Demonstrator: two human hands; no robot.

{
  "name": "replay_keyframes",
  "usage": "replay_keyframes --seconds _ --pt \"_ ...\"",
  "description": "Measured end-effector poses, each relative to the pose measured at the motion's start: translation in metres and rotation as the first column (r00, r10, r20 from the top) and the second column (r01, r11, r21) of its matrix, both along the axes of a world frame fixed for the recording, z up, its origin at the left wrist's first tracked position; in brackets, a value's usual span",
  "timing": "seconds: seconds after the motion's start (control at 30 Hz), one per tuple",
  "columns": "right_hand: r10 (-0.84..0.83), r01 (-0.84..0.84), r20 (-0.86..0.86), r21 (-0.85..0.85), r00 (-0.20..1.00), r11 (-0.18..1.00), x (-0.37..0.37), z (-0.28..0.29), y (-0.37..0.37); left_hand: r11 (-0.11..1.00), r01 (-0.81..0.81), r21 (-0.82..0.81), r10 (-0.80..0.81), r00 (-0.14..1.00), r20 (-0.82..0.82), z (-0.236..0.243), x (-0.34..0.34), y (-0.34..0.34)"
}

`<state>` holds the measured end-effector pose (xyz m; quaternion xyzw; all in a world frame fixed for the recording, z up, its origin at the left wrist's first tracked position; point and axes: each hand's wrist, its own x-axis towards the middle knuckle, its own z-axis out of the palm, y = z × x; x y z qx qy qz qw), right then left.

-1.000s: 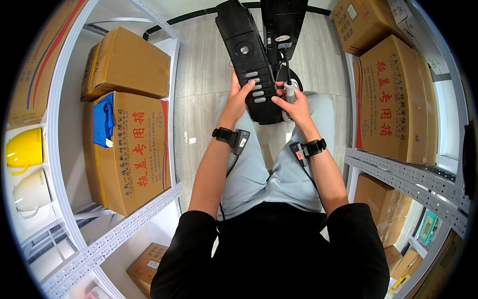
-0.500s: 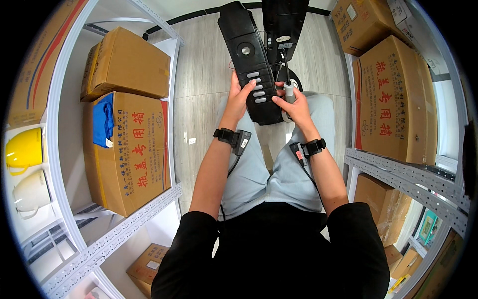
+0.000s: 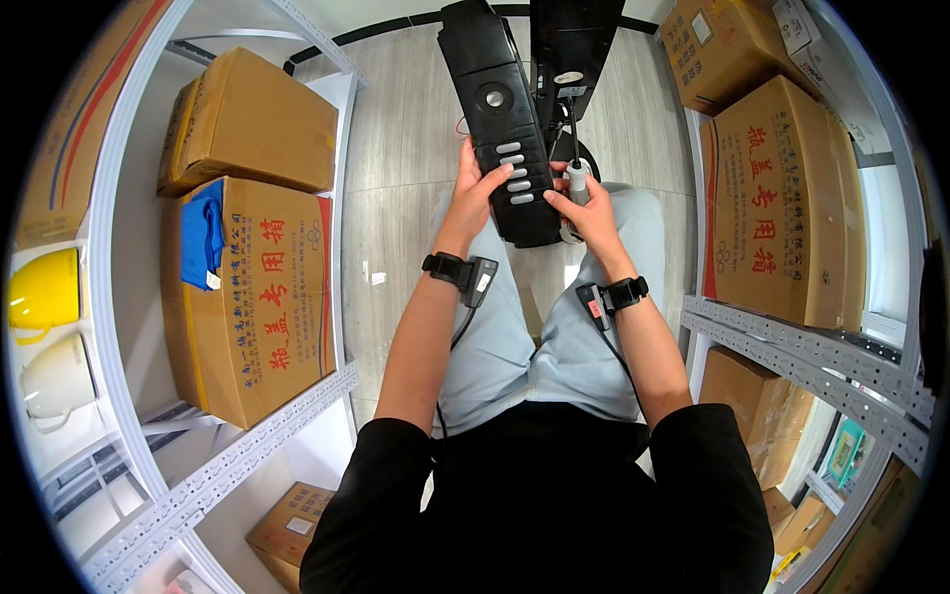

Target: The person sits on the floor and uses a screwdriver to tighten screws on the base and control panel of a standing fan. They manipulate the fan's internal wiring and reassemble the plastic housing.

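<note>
Shelving with cardboard boxes (image 3: 247,297) flanks a grey floor. At upper centre, a black button panel (image 3: 505,129) is gripped by the left hand (image 3: 475,193); a grey screwdriver handle (image 3: 577,183) is clasped by the right hand (image 3: 589,213). Panel remains assembled.

The long black device (image 3: 500,109) looks like matt plastic with smooth grey buttons (image 3: 517,170); the boxes (image 3: 259,287) are plain brown cardboard, dull and slightly creased; the shelf rails (image 3: 213,473) are white-painted perforated metal; the floor (image 3: 401,148) reads as pale wood-grain planks; the helmets (image 3: 42,292) seem glossy plastic.
</note>
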<state>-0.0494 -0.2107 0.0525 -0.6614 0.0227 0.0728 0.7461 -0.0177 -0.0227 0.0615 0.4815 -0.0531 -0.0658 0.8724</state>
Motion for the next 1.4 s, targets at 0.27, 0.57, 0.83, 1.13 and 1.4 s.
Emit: replay_keyframes --seconds 0.27,0.57,0.83,1.13,1.4 --pt "-0.014 0.015 -0.03 0.011 0.999 1.0 0.0 0.002 -0.003 0.992 0.11 0.057 -0.111 0.994 0.009 0.002 -0.002 0.003" --pt "-0.012 0.013 -0.023 0.033 1.0 0.999 0.001 0.001 -0.003 0.989 0.125 0.079 -0.127 0.992 0.017 0.0 0.0 0.003" --pt "-0.003 0.005 -0.032 0.046 0.999 0.999 0.0 0.001 -0.006 0.964 0.193 0.182 -0.203 0.979 0.038 0.001 -0.002 0.006" --pt "-0.011 0.011 0.0 -0.005 1.0 1.0 0.001 0.004 -0.007 0.965 0.163 0.204 -0.176 0.983 0.044 0.002 -0.001 0.003" --pt "0.029 0.104 0.285 -0.44 0.958 0.892 -0.011 0.031 0.013 0.993 0.049 0.108 -0.05 0.999 0.001 -0.023 0.006 0.009"
